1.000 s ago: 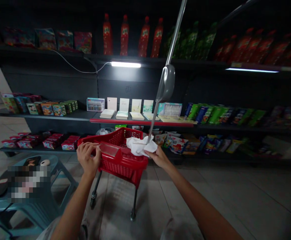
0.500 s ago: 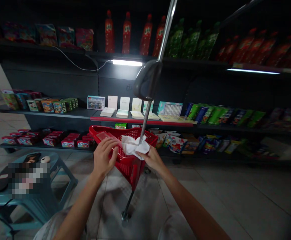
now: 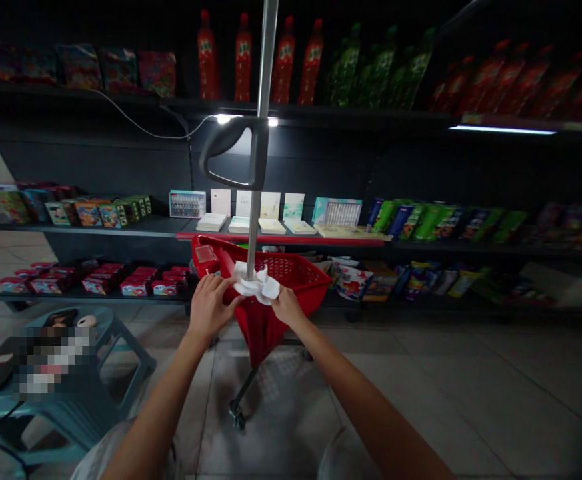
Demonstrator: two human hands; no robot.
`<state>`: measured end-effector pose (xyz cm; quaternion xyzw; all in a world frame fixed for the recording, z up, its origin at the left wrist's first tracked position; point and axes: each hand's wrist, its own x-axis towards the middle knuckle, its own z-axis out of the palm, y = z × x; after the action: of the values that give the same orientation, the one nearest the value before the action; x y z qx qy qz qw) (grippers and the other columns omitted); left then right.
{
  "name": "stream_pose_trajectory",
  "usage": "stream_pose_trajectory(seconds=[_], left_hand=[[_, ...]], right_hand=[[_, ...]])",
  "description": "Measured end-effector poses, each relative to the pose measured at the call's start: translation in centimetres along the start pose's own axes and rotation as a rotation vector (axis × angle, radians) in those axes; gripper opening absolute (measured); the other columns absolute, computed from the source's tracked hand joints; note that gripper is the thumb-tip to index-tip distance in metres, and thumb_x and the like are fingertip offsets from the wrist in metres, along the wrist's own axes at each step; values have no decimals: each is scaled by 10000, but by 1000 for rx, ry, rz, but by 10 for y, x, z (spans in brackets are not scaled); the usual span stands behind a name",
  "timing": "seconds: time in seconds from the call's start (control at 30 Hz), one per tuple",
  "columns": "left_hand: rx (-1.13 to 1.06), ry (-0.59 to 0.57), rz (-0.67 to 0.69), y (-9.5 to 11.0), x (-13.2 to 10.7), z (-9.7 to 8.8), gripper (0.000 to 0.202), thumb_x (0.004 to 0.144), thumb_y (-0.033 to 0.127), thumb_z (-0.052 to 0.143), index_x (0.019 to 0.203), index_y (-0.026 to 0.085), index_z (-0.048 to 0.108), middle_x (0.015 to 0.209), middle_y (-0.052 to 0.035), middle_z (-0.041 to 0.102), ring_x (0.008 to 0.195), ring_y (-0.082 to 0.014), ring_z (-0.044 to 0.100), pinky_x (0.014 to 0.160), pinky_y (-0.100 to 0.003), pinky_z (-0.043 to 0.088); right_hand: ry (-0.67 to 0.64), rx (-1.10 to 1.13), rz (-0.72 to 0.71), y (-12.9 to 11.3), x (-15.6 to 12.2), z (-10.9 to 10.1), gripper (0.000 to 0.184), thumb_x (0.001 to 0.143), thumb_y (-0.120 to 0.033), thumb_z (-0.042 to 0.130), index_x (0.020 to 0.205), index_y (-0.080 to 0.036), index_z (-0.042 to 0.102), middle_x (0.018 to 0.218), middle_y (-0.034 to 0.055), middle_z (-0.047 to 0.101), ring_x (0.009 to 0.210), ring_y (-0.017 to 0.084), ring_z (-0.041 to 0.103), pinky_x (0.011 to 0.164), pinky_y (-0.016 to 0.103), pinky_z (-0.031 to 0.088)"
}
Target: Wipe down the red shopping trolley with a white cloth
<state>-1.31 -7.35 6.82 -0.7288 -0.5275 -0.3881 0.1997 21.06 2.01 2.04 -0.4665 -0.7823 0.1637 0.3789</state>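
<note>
Only blurred labels (image 3: 243, 60) beyond the white cloth (image 3: 255, 283)

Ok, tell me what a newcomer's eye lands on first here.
The red wheeled shopping basket stands tilted at centre, its chrome pole rising straight up the view. A white cloth bunches around the pole's foot, pinched by the right hand, the left hand beside it. Bright red bottles line the top shelf behind.

The basket (image 3: 291, 275) is swinging round, a corner turning toward the person, and its pole (image 3: 258, 133) is straightening upright (the handle (image 3: 231, 155) turning too), while the left hand (image 3: 209, 307) and right hand (image 3: 287, 307) are drawing closer around the cloth (image 3: 255, 283).
</note>
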Motion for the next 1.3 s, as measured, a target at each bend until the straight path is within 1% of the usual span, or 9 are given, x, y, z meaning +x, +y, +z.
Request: stream_pose_trajectory(seconds=[0.23,0.37,0.53,0.7,0.83,0.93,1.07,1.2,1.3], left_hand=[[-38,-27,5,-21,5,3,239,908,471,667,915,234,693,936,-70,657,1011,-275,606,1089,-481,460],[-41,98,-115,-22,-4,15,202,919,399,647,1001,222,698,1279,-135,576,1351,-346,455,1154,-524,424],[-45,173,-264,-26,-12,31,213,957,293,563,1129,219,663,1489,-137,444,1517,-349,294,1204,-556,377],[46,132,-305,-31,-12,29,382,871,377,682,1210,216,607,1556,-160,391,1550,-365,238,1143,-548,452],[132,93,-417,-35,-12,22,483,827,439,716,1239,222,587,1570,-172,375,1542,-374,256,967,-498,577],[161,63,-420,-47,-11,16,544,820,545,722,1248,236,590,1563,-163,395,1532,-370,276,947,-489,580],[180,42,-416,-66,-10,7,595,815,618,710,1255,237,590,1561,-165,403,1510,-372,314,972,-497,560],[173,39,-434,-81,-9,5,602,811,633,706,1262,255,578,1584,-153,372,1487,-374,357,991,-509,547],[124,74,-409,-90,-9,11,593,804,618,720,1236,240,574,1589,-161,343,1499,-369,343,1089,-507,481]], right_hand=[[-114,-455,162,65,2,-45,554,934,-173,560,1487,-202,532,1342,158,685,1182,270,682,978,342,510],[-173,-597,114,74,12,-49,518,951,-111,476,1465,-146,534,1332,182,678,1165,272,679,1053,395,455],[-182,-365,-139,17,13,-8,580,940,-103,450,1512,-187,490,1371,117,651,1236,221,610,1095,345,427],[-45,-125,-295,-62,20,41,496,1002,-253,458,1491,-178,504,1431,96,613,1276,220,561,1137,361,404],[12,-108,-285,-75,24,60,414,1048,-342,434,1398,-186,589,1280,102,692,1179,231,606,1051,357,466],[22,-123,-310,-43,18,59,399,1040,-254,436,1407,-223,590,1259,71,706,1154,213,618,1071,354,460],[84,-221,-228,41,4,41,429,995,-144,444,1366,-237,638,1279,62,711,1191,203,631,1216,437,339],[126,-279,-112,133,-5,10,583,899,-34,418,1422,-201,614,1495,80,583,1442,211,472,1278,472,248],[209,-192,46,177,-10,-8,641,878,-33,394,1469,-201,578,1553,79,522,1512,198,381,1273,445,277]])
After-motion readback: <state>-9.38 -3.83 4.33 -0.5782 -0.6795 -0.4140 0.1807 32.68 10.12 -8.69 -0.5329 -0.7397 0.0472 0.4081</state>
